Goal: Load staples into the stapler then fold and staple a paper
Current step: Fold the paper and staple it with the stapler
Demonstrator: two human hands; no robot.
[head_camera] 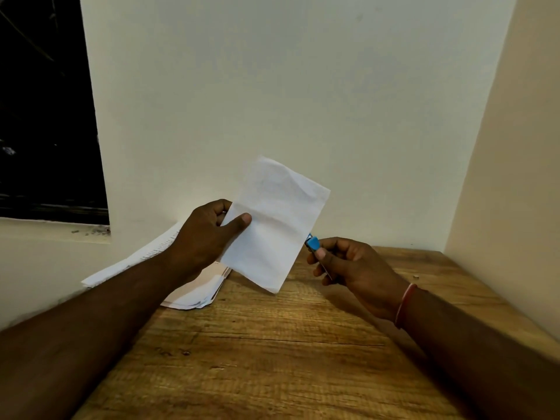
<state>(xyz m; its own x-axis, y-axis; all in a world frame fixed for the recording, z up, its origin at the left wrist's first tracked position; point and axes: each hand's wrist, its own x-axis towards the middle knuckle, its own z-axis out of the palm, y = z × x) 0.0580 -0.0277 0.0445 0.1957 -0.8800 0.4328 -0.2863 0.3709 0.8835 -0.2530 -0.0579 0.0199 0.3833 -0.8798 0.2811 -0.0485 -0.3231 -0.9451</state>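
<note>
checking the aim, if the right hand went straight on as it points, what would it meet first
Probably the folded paper, just ahead of the stapler in the right hand; depth unclear.

Dim, soft lighting; wide-angle edge distortion.

A folded white paper is held tilted in the air, its right edge touching a small blue stapler.
</note>
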